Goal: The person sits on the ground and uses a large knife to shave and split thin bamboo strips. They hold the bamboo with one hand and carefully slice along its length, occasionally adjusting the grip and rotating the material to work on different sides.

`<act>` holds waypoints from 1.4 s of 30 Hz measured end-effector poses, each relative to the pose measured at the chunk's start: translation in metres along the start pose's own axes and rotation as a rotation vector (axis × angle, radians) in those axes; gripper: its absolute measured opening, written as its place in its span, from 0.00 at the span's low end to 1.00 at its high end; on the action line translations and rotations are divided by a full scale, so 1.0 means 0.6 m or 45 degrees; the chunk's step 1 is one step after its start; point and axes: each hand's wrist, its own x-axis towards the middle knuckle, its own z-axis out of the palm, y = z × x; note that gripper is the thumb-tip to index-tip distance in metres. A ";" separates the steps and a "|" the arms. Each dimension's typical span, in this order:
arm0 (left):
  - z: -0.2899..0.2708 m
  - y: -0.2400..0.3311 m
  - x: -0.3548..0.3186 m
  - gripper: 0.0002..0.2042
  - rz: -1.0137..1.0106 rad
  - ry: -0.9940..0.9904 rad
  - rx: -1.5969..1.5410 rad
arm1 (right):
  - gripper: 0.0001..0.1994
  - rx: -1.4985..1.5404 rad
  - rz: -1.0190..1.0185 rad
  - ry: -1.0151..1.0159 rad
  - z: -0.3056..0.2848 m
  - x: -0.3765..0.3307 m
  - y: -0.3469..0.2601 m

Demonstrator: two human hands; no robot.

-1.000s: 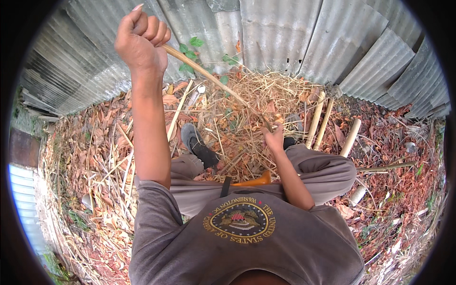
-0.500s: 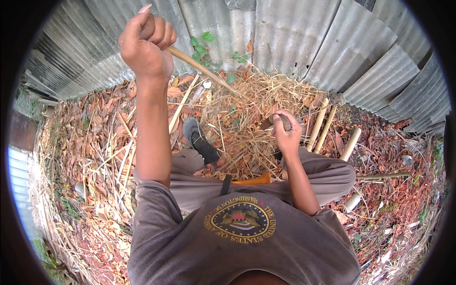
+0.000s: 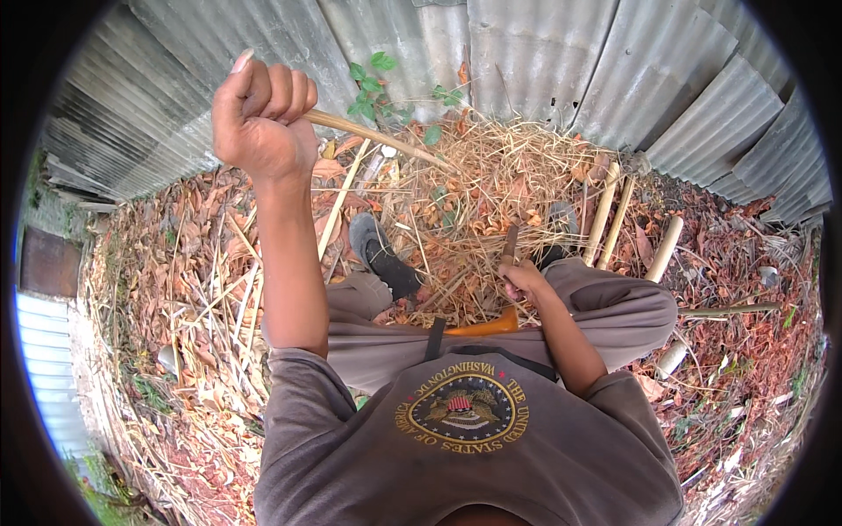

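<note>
My left hand [image 3: 267, 118] is raised at the upper left, its fist wrapped round one end of a long, thin, pale wooden stick [image 3: 377, 137]. The stick slants down to the right, its far end over a heap of straw-like shavings [image 3: 517, 153]. Lower, between my knees, my right hand [image 3: 524, 280] grips a knife [image 3: 511, 238] with a narrow brown blade pointing away from me. Blade and stick are apart. Most of the knife's handle is hidden inside my fingers.
Corrugated metal sheets [image 3: 544, 61] wall off the far side. Pale cut poles [image 3: 602, 210] lie beyond my right knee. An orange curved object [image 3: 487, 323] and a black strap [image 3: 435, 339] are at my lap. Dry leaves [image 3: 197, 245] and thin sticks cover the ground at left.
My right hand has moved down toward my lap and turned, so the knife now points away from me. My left hand has lowered slightly, still holding the stick.
</note>
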 end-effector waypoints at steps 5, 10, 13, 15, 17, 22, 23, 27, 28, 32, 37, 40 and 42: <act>-0.016 -0.002 -0.005 0.20 -0.030 -0.088 -0.077 | 0.18 -0.831 -0.012 0.131 0.008 0.036 0.006; -0.017 0.007 -0.010 0.20 -0.014 -0.038 -0.091 | 0.21 -0.989 0.044 0.641 0.004 0.061 0.059; -0.027 0.027 -0.012 0.20 0.011 -0.001 -0.100 | 0.19 -0.679 -0.253 0.704 0.000 0.068 0.069; -0.037 0.037 -0.016 0.20 0.047 -0.053 -0.115 | 0.20 -0.490 -0.366 0.632 -0.001 0.067 0.057; -0.046 0.043 -0.020 0.21 0.099 -0.028 -0.111 | 0.19 -0.264 -0.690 0.673 0.001 0.055 0.034; -0.059 0.057 -0.030 0.20 0.192 0.006 -0.157 | 0.12 0.277 -0.384 0.348 0.006 -0.029 -0.028; -0.061 0.061 -0.033 0.20 0.208 -0.002 -0.174 | 0.11 0.563 -0.300 0.159 0.010 -0.056 -0.031; -0.068 0.075 -0.055 0.19 0.309 -0.171 -0.282 | 0.12 0.455 -0.691 0.481 0.054 -0.136 -0.015; -0.069 0.076 -0.061 0.19 0.330 -0.196 -0.229 | 0.13 0.247 -0.846 0.617 0.062 -0.139 -0.012; -0.069 0.066 -0.081 0.18 0.362 -0.206 -0.183 | 0.12 0.418 -1.035 0.579 0.069 -0.111 -0.011; -0.070 0.059 -0.097 0.18 0.371 -0.225 -0.197 | 0.05 0.494 -0.727 0.513 0.051 -0.101 -0.040; -0.071 0.060 -0.108 0.18 0.379 -0.259 -0.184 | 0.05 0.158 -1.056 0.599 0.057 -0.140 -0.054; -0.071 0.057 -0.114 0.18 0.378 -0.267 -0.184 | 0.07 0.083 -1.127 0.695 0.072 -0.159 -0.064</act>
